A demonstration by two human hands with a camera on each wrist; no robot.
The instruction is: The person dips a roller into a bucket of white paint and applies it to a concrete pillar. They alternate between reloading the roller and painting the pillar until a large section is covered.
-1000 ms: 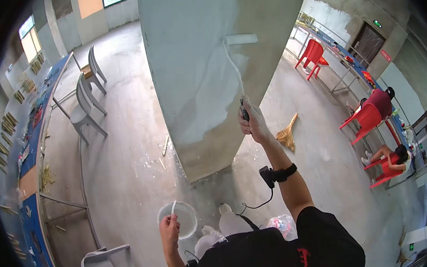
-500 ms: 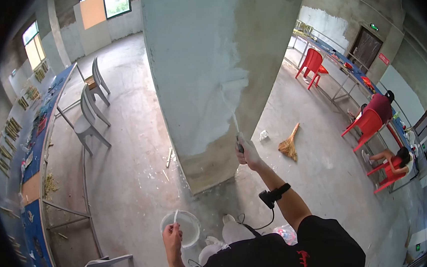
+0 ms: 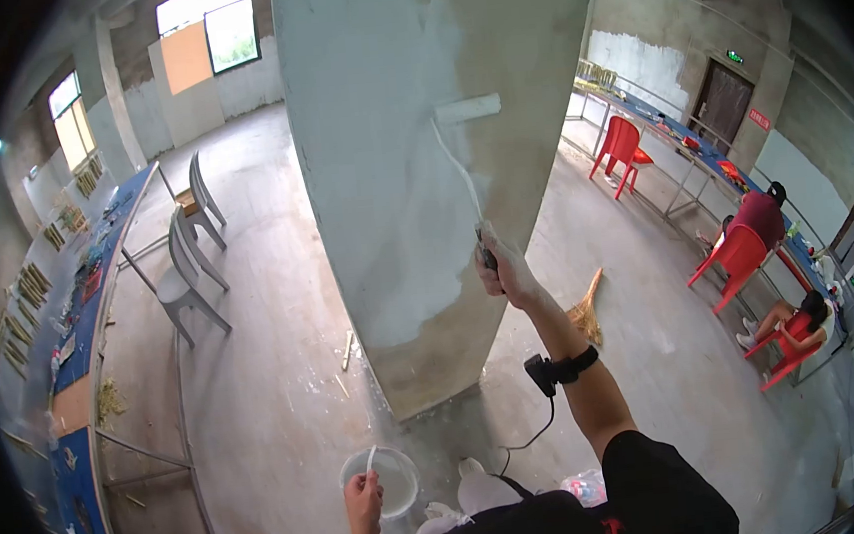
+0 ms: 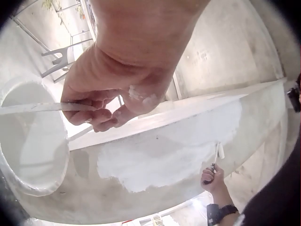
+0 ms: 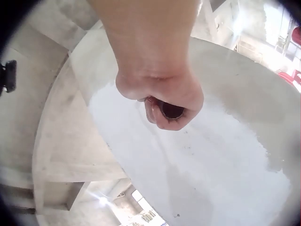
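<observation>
My right hand grips the dark handle of a paint roller, arm stretched forward. The white roller lies against a broad pillar face, at the border between wet white coating and bare grey-brown surface. In the right wrist view, curled fingers wrap the handle, whose dark round end shows; the roller head is hidden there. Low in the head view, my left hand holds a white strip-like handle over a round white bucket. White smears mark the left hand in its wrist view.
A straw broom lies on the floor, partly behind my right forearm. Grey chairs stand by a long blue table at left. On the right, two people sit on red chairs. Wood scraps lie near the pillar's base.
The roller went down the pillar, then came partway back up along the coating's edge. The head view has tilted upward. My left hand keeps hold of the handle over the bucket.
</observation>
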